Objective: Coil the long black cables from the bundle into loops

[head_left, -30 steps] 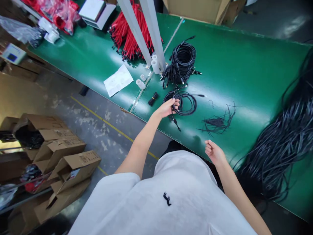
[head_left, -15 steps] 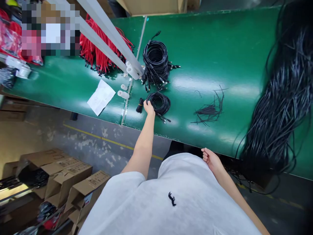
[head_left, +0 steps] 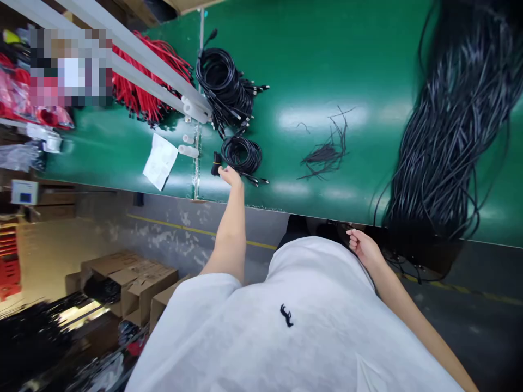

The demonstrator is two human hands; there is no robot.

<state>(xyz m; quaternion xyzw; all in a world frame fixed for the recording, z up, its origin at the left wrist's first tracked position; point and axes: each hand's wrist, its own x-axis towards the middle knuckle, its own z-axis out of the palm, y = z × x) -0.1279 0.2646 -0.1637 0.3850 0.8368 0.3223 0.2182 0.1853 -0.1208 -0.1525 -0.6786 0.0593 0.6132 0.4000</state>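
My left hand (head_left: 231,176) is over the green table near its front edge, fingers curled together. Its fingertips are at the lower end of a small bundle of black ties (head_left: 216,163) with a yellow band, beside a coiled black cable (head_left: 242,154). Whether the fingers hold anything is too small to make out. The coil lies flat, its plug ends pointing right. Behind it stands a larger stack of coiled black cables (head_left: 223,81) with metal plugs sticking out. My right hand (head_left: 365,247) hangs in front of my body below the table edge, fingers closed, with nothing visible in them.
Loose black ties (head_left: 324,155) lie mid-table on the green table (head_left: 286,190). A thick heap of black cables (head_left: 445,136) covers the right side. To the left are white rollers (head_left: 188,151), a paper sheet (head_left: 160,161), red cables (head_left: 143,81) and slanting white posts (head_left: 134,46).
My left hand has shifted from the coil's left edge toward its lower left, close to the tie bundle. The coil stays on the table. The whole view has turned with my head.
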